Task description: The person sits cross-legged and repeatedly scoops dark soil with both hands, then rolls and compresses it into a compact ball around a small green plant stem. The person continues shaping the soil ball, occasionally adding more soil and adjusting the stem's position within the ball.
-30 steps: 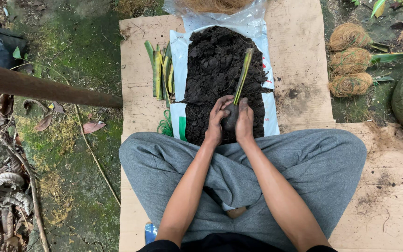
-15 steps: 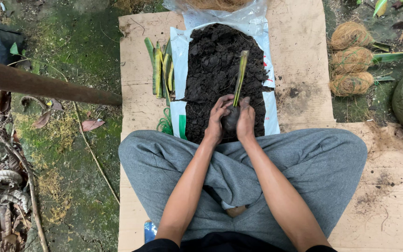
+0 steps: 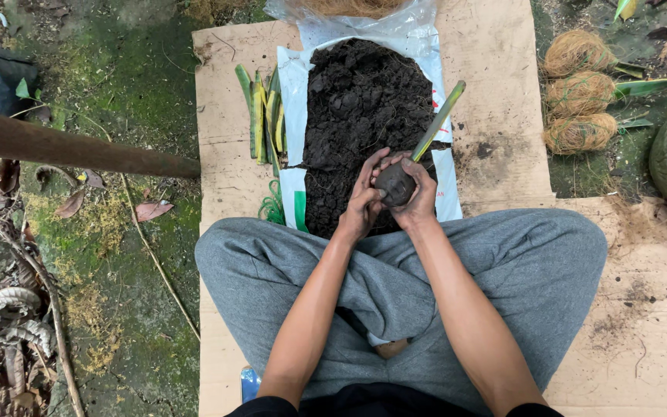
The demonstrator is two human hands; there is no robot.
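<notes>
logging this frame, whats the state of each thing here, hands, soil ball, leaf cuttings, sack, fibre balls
left hand: cupped around the soil ball
right hand: cupped around the soil ball from the other side
soil ball: held between both hands, leaf sticking up tilted
soil heap: loose, piled on the opened sack
leaf cuttings: lying loose beside the sack
fibre balls: three wrapped, set aside in a row

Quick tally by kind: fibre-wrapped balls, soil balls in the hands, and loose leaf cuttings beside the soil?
Fibre-wrapped balls: 3
Soil ball with leaf cutting, held between left hand and right hand: 1
Loose leaf cuttings: about 5, overlapping
Total: about 9
</notes>
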